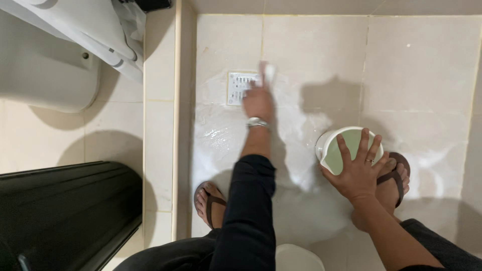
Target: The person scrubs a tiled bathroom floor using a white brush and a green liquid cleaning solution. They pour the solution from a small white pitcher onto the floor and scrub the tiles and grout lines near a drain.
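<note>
The left hand reaches out over the wet floor to the drain, a small white square grate set in the tiles. It is blurred, so the fingers cannot be told apart; something pale, a rag, shows past the fingertips, but whether the hand grips it or only presses on it I cannot tell. A silver watch sits at the wrist, and a dark sleeve covers the forearm, hiding part of the floor behind it.

The right hand lies spread over the rim of a jug — fingers fanned across the open top, palm against its near edge, a ring on one finger. The jug is white outside and pale green inside; it rests low, just beside the right foot, and its base is hidden by the hand, so I cannot tell if it stands on the floor or is tilted above it.

Soapy water covers the tiles between drain and feet. Both feet wear brown sandals — the right one mostly hidden under the hand. At left a toilet and a dark bin are cut off by the frame.
</note>
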